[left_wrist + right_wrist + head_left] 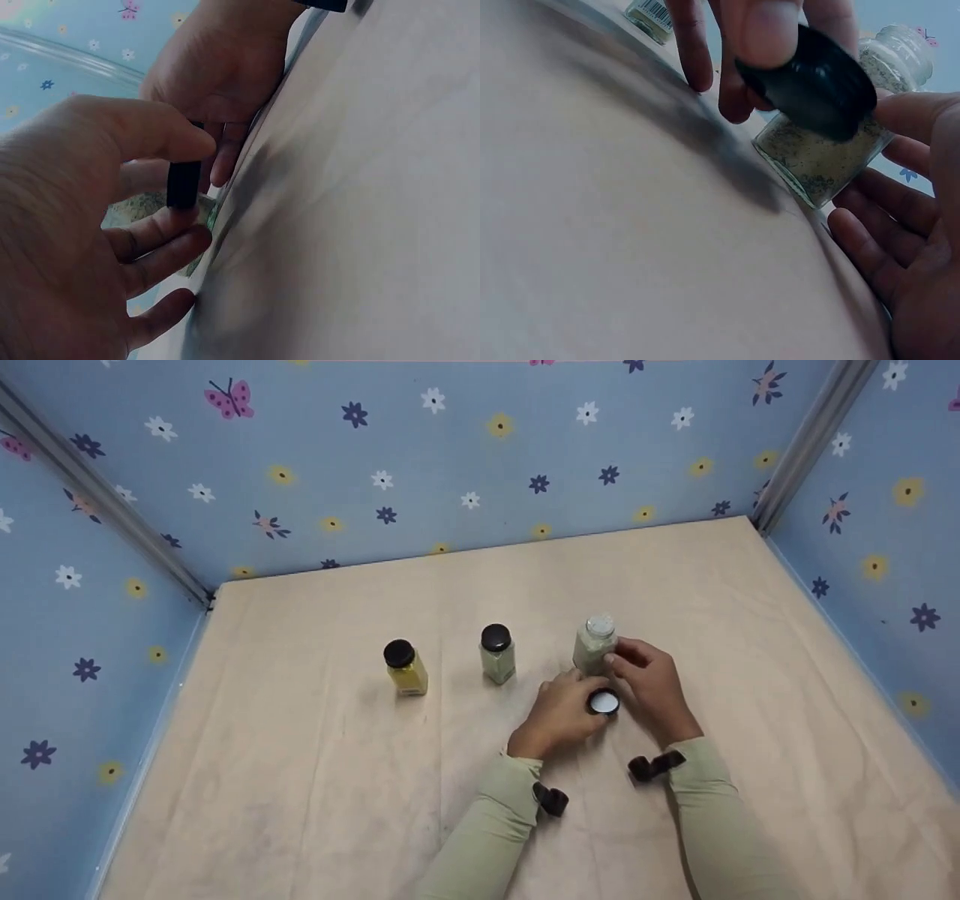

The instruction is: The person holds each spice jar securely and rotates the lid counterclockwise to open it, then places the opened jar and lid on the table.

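Cloth (315,780) covers one table, bearing three spice jars: one yellow jar (406,668) and one pale capped jar (497,653) to the left, one uncapped jar (595,646) at the right. Right hand (654,690) curls round the uncapped jar; left hand (559,716) pinches its single black cap (604,702), tilted, just before it.

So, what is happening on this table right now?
A person works on a spice jar that stands open, its cap off. The left hand pinches the black cap beside the jar, and the right hand holds the jar. Two more jars, a yellow one and a pale green one, stand capped to the left.
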Tool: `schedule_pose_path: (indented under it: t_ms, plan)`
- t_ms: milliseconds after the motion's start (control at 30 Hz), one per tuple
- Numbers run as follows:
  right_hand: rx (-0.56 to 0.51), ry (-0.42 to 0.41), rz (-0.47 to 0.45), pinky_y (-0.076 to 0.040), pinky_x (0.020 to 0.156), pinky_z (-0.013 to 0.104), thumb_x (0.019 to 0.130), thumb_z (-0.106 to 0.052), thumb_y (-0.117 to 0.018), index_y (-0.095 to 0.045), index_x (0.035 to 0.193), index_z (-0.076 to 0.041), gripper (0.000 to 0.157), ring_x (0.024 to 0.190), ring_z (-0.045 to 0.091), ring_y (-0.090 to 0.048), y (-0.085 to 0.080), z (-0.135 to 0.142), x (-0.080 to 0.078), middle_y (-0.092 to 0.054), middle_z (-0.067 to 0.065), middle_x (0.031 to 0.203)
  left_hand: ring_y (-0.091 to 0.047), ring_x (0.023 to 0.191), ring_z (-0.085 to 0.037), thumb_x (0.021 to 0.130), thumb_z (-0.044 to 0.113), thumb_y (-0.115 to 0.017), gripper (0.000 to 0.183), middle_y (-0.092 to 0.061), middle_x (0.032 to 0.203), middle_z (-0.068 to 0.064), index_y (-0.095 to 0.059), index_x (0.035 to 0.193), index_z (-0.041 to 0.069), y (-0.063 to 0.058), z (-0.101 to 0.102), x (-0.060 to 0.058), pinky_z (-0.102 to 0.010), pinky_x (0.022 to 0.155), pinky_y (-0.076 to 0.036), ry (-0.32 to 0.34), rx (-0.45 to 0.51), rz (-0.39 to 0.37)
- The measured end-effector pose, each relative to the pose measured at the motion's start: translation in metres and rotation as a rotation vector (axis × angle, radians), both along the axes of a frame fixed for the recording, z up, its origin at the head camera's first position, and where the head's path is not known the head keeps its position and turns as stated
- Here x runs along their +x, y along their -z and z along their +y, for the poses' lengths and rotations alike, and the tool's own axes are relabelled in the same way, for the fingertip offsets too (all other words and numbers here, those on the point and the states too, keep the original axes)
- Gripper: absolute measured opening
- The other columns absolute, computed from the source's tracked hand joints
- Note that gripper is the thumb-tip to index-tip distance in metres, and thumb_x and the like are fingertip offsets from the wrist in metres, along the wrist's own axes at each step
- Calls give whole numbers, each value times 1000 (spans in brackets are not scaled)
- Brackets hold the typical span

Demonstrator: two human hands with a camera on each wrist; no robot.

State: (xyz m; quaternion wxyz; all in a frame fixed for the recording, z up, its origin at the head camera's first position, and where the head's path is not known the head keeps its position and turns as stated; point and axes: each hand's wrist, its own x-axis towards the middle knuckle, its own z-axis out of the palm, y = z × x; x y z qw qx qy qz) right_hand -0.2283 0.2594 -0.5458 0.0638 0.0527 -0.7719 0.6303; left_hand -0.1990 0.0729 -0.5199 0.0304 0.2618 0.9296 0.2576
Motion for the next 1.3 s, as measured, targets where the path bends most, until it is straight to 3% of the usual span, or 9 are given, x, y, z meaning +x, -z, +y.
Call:
schedule_pose_path:
  t_ms: [200, 467, 700, 833, 933, 1133, 1300]
  plan:
    - [-16, 4, -8, -54, 82, 26, 93, -31, -74, -69, 126, -7, 41, 107, 22, -63, 0, 0, 3, -68, 11, 121, -57, 107, -18, 84, 35, -75, 41, -63, 116, 5, -71, 124, 26, 4, 10, 3, -39, 88, -43, -17, -69, 56]
    - [-17, -6, -36, -55, 81, 26, 95, -23, -72, -67, 129, -4, 39, 106, 20, -63, -1, -1, 0, -68, 12, 121, -58, 102, -18, 82, 36, -78, 42, -65, 113, 6, -72, 123, 29, 6, 12, 2, -40, 90, -43, -44, -53, 91]
    - [-12, -10, -58, -55, 82, 26, 96, -18, -71, -67, 127, 0, 36, 106, 20, -63, -22, -8, 12, -68, 13, 121, -59, 98, -17, 80, 32, -79, 41, -69, 113, 8, -73, 120, 28, 9, 12, 4, -39, 89, -44, -54, -33, 107]
    - [-26, 2, -57, -54, 83, 25, 95, -17, -71, -66, 127, 2, 38, 106, 19, -63, -18, -6, 9, -67, 14, 121, -58, 100, -17, 81, 31, -79, 42, -68, 114, 7, -72, 121, 27, 6, 10, 3, -38, 88, -44, -43, -21, 84]
    - [-35, 16, -39, -54, 84, 25, 95, -17, -72, -66, 128, 1, 38, 106, 20, -62, -7, -4, 2, -67, 15, 121, -59, 103, -17, 82, 30, -78, 41, -68, 113, 5, -71, 123, 23, 3, 5, 3, -37, 88, -46, -31, 15, 65]
    - [-29, 73, 0, -51, 87, 24, 94, -23, -73, -65, 122, -1, 37, 106, 22, -59, -4, -7, 5, -64, 13, 116, -62, 102, -14, 90, 24, -72, 35, -68, 111, 2, -71, 124, 15, 1, -15, 6, -29, 88, -49, -20, 184, 43]
    - [-12, 171, 16, -50, 75, 24, 95, -26, -71, -64, 106, 0, 28, 89, 22, -59, -4, -12, 11, -62, 12, 98, -64, 104, -12, 96, 20, -67, 29, -69, 112, -1, -71, 123, 9, -1, -41, 12, -23, 89, -50, -43, 335, -21]
